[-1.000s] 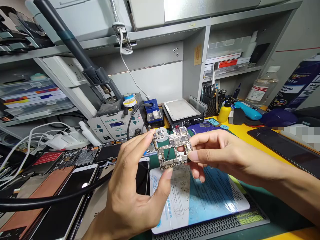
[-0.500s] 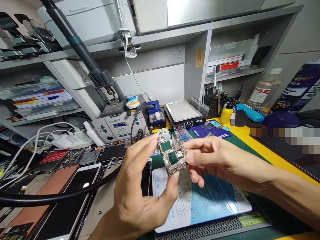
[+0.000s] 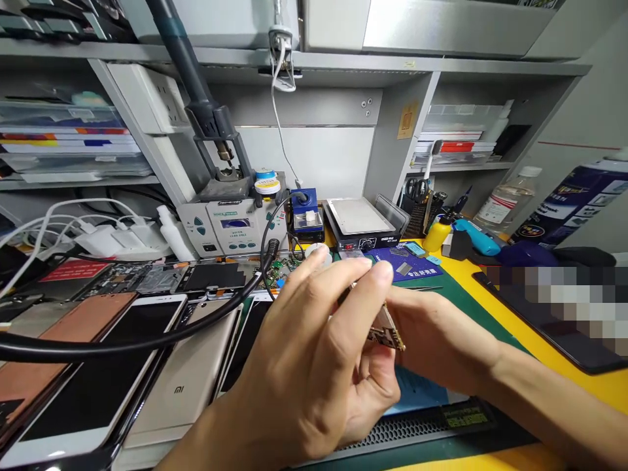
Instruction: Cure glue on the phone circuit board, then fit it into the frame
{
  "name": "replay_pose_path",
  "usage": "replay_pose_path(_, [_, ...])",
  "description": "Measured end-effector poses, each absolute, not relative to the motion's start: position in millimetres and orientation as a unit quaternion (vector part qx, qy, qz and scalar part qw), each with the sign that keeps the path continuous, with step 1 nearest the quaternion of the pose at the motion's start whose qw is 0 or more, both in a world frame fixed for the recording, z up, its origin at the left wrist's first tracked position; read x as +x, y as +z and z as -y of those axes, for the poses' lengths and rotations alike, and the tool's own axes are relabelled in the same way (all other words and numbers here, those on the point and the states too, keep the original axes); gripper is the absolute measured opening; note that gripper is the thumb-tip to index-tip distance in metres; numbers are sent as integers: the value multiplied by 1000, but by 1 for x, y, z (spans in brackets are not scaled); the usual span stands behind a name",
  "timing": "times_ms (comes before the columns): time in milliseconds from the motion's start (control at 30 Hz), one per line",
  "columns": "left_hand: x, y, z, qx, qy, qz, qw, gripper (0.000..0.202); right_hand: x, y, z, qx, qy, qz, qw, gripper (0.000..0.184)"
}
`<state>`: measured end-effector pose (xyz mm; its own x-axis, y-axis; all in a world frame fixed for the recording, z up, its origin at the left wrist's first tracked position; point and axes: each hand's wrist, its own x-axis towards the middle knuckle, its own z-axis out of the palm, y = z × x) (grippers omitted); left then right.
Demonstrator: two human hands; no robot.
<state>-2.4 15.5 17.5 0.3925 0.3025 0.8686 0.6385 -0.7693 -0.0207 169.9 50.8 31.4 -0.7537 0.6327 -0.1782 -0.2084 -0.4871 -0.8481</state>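
Carefully, the left hand (image 3: 309,353) and right hand (image 3: 436,333) close in a pinch on a phone logic board (image 3: 385,330), held by its edges and tilted nearly edge-on, raised clear above the blue printed sheet (image 3: 417,386).

left hand (image 3: 307,353): raised, fingers curled forward | right hand (image 3: 432,333): reaching from right, fingers pinched

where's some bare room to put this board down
Best spot: the yellow desk right of your right forearm, below the dark tablet. The green mat right of the circuit board has some room. Crowded: the left, where phones and loose boards reach your left hand.
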Motion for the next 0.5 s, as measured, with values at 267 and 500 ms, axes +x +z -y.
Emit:
replay_pose_path(267, [0, 17, -15, -808, -467, 304, 192, 68, 165, 30, -49, -224, 849, 419, 229, 34])
replay_pose_path(500, [-1, 18, -17, -806, -472, 294, 203, 66, 164, 22, -49, -223, 855, 401, 240, 24])
